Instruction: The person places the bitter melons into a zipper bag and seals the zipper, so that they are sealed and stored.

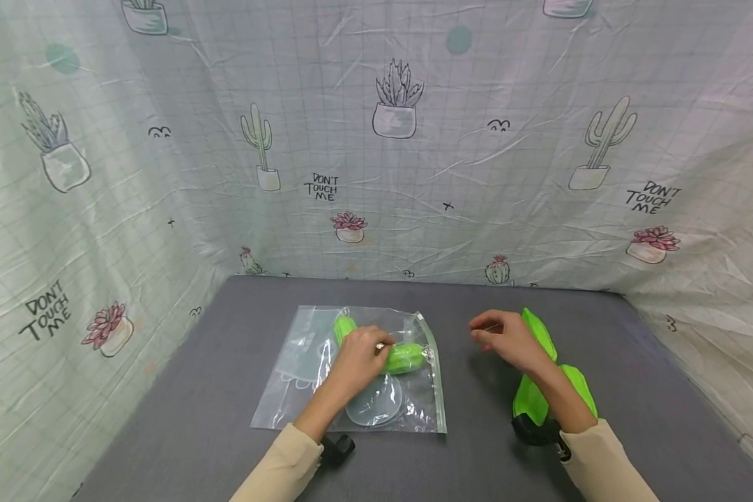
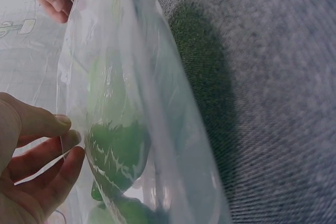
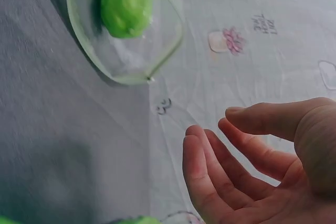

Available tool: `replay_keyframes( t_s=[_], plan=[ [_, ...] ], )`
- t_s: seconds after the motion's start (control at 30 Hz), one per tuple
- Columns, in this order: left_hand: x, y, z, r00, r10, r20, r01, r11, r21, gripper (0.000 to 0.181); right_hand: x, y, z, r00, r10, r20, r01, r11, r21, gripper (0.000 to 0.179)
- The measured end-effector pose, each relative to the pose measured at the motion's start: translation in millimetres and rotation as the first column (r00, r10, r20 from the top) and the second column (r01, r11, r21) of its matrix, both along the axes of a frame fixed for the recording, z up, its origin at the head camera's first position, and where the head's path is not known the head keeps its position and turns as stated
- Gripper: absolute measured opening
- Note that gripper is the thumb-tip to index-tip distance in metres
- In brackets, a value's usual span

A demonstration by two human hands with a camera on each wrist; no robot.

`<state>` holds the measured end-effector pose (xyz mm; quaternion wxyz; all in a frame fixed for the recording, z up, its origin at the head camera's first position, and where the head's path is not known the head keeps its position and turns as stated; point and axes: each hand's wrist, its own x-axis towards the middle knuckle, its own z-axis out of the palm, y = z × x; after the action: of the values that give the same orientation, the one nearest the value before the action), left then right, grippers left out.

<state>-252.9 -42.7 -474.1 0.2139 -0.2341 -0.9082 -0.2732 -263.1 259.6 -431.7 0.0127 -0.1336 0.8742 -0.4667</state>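
Note:
A clear plastic zip bag lies on the table with its pale green zip strip toward the right. Inside it are bright green, cucumber-like vegetables; their exact kind is unclear. My left hand is over the bag, and in the left wrist view its thumb and fingers pinch the upper film. The right wrist view shows the bag's mouth gaping. Right of the bag, my right hand hovers with loosely bent fingers and nothing between them. More green vegetables lie under and beside the right forearm, partly hidden.
The dark grey table ends at a hanging cloth printed with cacti, which stands behind and on both sides. A black wrist device sits by the left sleeve, another by the right.

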Motion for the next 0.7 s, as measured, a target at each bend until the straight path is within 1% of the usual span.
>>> replay_keyframes(
  t_s=[0.13, 0.33, 0.5, 0.7],
  plan=[
    [0.1, 0.1, 0.1, 1.0, 0.0, -0.007, 0.0, 1.0, 0.003, 0.011, 2.5, 11.8, 8.4, 1.0, -0.009, -0.004, 0.009, 0.999, 0.032, 0.025],
    [-0.2, 0.1, -1.4, 1.0, -0.002, -0.014, 0.002, 1.0, -0.002, 0.011, 6.3, 29.3, 17.1, 1.0, 0.001, -0.01, 0.0, 0.998, 0.067, 0.026],
    [-0.9, -0.2, -1.6, 1.0, -0.004, -0.013, 0.004, 1.0, -0.001, 0.011, 5.8, 44.9, 19.2, 0.999, -0.023, -0.023, 0.025, 0.995, 0.094, 0.029],
    [-1.0, -0.8, -0.5, 1.0, -0.002, 0.002, 0.002, 1.0, 0.005, 0.012, 3.8, 64.7, 16.6, 0.998, -0.05, -0.024, 0.052, 0.991, 0.12, 0.032]
  ],
)
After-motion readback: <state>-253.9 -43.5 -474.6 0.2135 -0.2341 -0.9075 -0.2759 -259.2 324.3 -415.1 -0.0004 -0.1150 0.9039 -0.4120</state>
